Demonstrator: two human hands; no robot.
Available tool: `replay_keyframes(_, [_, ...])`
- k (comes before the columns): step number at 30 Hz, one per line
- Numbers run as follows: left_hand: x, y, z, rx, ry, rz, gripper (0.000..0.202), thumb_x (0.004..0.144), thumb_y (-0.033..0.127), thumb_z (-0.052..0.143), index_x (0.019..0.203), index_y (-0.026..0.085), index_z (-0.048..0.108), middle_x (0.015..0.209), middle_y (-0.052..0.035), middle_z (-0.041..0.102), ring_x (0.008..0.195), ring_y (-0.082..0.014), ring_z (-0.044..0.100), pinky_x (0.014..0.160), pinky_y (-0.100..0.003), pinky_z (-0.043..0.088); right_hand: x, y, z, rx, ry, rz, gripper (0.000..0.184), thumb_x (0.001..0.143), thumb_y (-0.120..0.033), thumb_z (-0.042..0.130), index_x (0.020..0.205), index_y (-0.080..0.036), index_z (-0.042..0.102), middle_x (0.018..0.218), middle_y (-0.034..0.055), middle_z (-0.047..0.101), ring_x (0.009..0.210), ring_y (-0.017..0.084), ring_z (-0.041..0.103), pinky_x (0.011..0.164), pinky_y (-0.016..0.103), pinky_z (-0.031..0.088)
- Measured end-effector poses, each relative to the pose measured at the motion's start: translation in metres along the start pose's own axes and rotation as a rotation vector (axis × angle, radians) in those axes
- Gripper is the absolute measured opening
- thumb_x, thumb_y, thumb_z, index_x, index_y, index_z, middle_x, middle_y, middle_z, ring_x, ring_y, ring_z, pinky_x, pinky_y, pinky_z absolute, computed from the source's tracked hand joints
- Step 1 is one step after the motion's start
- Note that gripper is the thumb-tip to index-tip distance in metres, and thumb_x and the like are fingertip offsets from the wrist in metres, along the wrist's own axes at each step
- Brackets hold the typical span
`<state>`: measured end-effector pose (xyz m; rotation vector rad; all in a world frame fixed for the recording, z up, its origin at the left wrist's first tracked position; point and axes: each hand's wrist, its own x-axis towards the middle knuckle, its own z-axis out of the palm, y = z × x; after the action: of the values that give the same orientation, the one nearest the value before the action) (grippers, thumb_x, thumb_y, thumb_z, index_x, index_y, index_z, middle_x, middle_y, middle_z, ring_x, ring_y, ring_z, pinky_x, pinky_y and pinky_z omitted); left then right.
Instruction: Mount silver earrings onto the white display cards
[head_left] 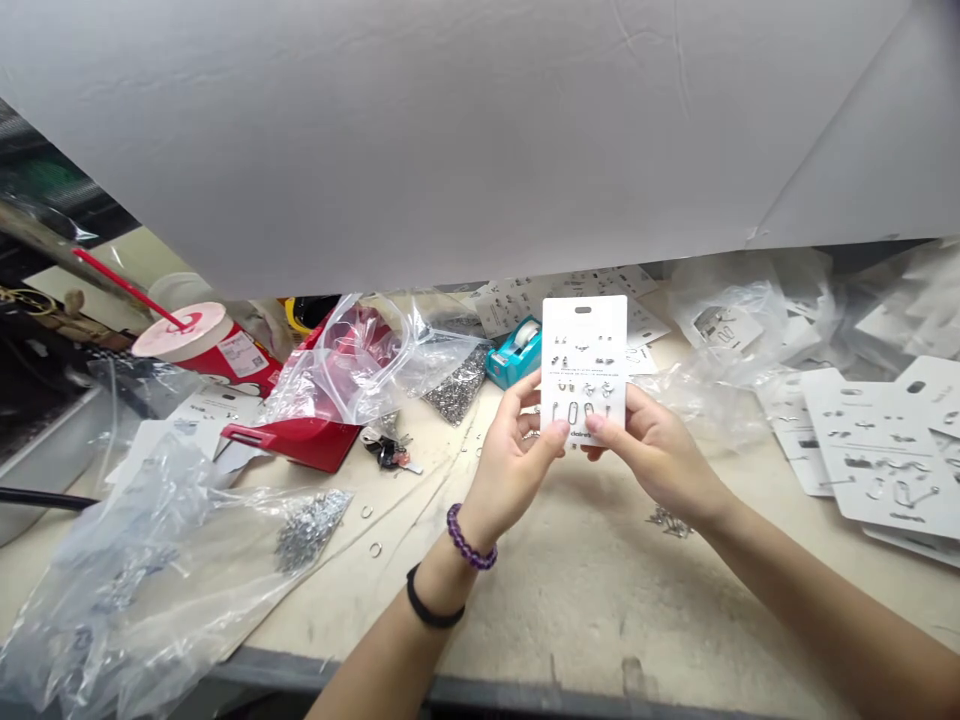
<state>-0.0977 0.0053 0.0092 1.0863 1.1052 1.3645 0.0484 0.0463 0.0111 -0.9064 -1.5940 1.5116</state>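
Left hand (510, 455) and right hand (664, 450) clamp a white jewellery card (583, 326) above the table (570, 600), back from its front edge, gripping low at both sides, apparently to leave the card's face uncovered

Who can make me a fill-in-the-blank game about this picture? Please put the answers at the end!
1. The left hand and the right hand hold a card whose background colour is ____.
2. The straw sticking out of the cup is coloured ____.
3. The beaded bracelet is coloured ____.
4. The teal dispenser holds a roll of ____.

Missing words: white; red; purple; tape.
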Motion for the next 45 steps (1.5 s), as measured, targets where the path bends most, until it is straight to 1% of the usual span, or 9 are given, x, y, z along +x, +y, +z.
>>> replay_keyframes(6, [0.0, -0.004, -0.001, 0.119, 0.113, 0.091, 0.03, 0.075, 0.024, 0.062, 0.103, 0.021, 0.052, 0.102, -0.0061, 0.055, 0.085, -0.0164, 0.055, 0.072, -0.028, 0.048, 0.002, 0.007, -0.007, -0.145, 0.013, -0.082, 0.022, 0.083, -0.032, 0.051, 0.102, -0.02, 0.054, 0.097, 0.0062, 0.062, 0.077, 0.016, 0.06, 0.065, 0.033, 0.053])
replay_keyframes(12, [-0.002, -0.007, -0.008, 0.274, 0.137, 0.545, 0.019, 0.068, 0.012, 0.066, 0.082, 0.023, 0.063, 0.083, -0.0038, 0.059, 0.083, -0.0197, 0.056, 0.078, -0.033, 0.044, -0.006, 0.006, -0.014, -0.422, 0.165, -0.646, 0.021, 0.079, -0.033, 0.057, 0.099, -0.026, 0.06, 0.097, 0.0054, 0.066, 0.088, 0.023, 0.061, 0.076, 0.04, 0.049])
replay_keyframes(15, [-0.004, -0.004, -0.008, 0.237, 0.109, 0.577, 0.022, 0.064, 0.016, 0.07, 0.083, 0.025, 0.065, 0.085, -0.0049, 0.062, 0.083, -0.0217, 0.057, 0.077, -0.034, 0.044, -0.01, 0.003, -0.012, -0.444, 0.166, -0.714, 0.031, 0.074, -0.038, 0.062, 0.103, -0.029, 0.059, 0.098, 0.0059, 0.066, 0.087, 0.025, 0.062, 0.071, 0.04, 0.05])
replay_keyframes(22, [-0.002, -0.005, -0.007, 0.15, 0.186, 0.491, 0.008, 0.073, 0.02, 0.063, 0.08, 0.023, 0.066, 0.079, -0.0023, 0.064, 0.077, -0.0165, 0.058, 0.073, -0.03, 0.045, -0.005, -0.012, -0.029, -0.404, 0.126, -0.66, 0.039, 0.072, -0.023, 0.065, 0.109, -0.031, 0.058, 0.102, 0.0016, 0.065, 0.092, 0.022, 0.061, 0.077, 0.04, 0.051])
replay_keyframes(25, [0.002, -0.006, -0.011, 0.026, 0.288, 0.402, 0.012, 0.071, 0.021, 0.066, 0.083, 0.022, 0.065, 0.079, -0.0004, 0.064, 0.075, -0.0131, 0.058, 0.07, -0.025, 0.046, -0.007, -0.033, -0.07, -0.346, 0.392, -0.672, 0.022, 0.081, -0.021, 0.049, 0.094, -0.029, 0.065, 0.092, -0.0015, 0.066, 0.083, 0.016, 0.061, 0.068, 0.036, 0.049])
replay_keyframes(27, [0.004, -0.006, -0.012, -0.05, 0.306, 0.35, 0.012, 0.07, 0.024, 0.068, 0.08, 0.02, 0.064, 0.077, -0.0003, 0.064, 0.072, -0.0112, 0.057, 0.067, -0.023, 0.046, -0.012, -0.045, -0.099, -0.438, 0.393, -0.466, 0.021, 0.082, -0.025, 0.048, 0.077, -0.023, 0.068, 0.076, -0.0002, 0.066, 0.073, 0.015, 0.061, 0.064, 0.034, 0.047])
replay_keyframes(31, [0.006, -0.004, -0.009, -0.216, 0.213, 0.142, 0.016, 0.068, 0.03, 0.069, 0.076, 0.018, 0.062, 0.073, -0.0004, 0.062, 0.07, -0.0103, 0.056, 0.062, -0.02, 0.045, -0.014, -0.042, -0.127, -0.83, 0.014, 0.166, 0.027, 0.08, -0.04, 0.05, 0.083, -0.021, 0.068, 0.084, 0.0068, 0.068, 0.077, 0.022, 0.062, 0.064, 0.038, 0.051])
replay_keyframes(40, [0.006, -0.005, -0.001, -0.444, 0.092, -0.155, 0.026, 0.063, 0.031, 0.073, 0.084, 0.02, 0.063, 0.088, 0.0002, 0.064, 0.078, -0.0105, 0.057, 0.068, -0.021, 0.049, -0.002, -0.006, -0.131, -1.189, 0.055, 0.158, 0.032, 0.086, -0.024, 0.036, 0.101, -0.017, 0.064, 0.106, 0.0075, 0.064, 0.096, 0.022, 0.058, 0.082, 0.037, 0.046])
replay_keyframes(45, [0.002, -0.006, 0.005, -0.556, -0.03, -0.177, 0.021, 0.068, 0.031, 0.069, 0.086, 0.021, 0.063, 0.072, 0.0028, 0.059, 0.064, -0.0063, 0.053, 0.06, -0.016, 0.047, 0.014, 0.016, -0.12, -1.293, 0.055, 0.131, 0.025, 0.083, -0.023, 0.043, 0.09, -0.018, 0.067, 0.094, 0.0064, 0.066, 0.081, 0.02, 0.06, 0.067, 0.03, 0.046])
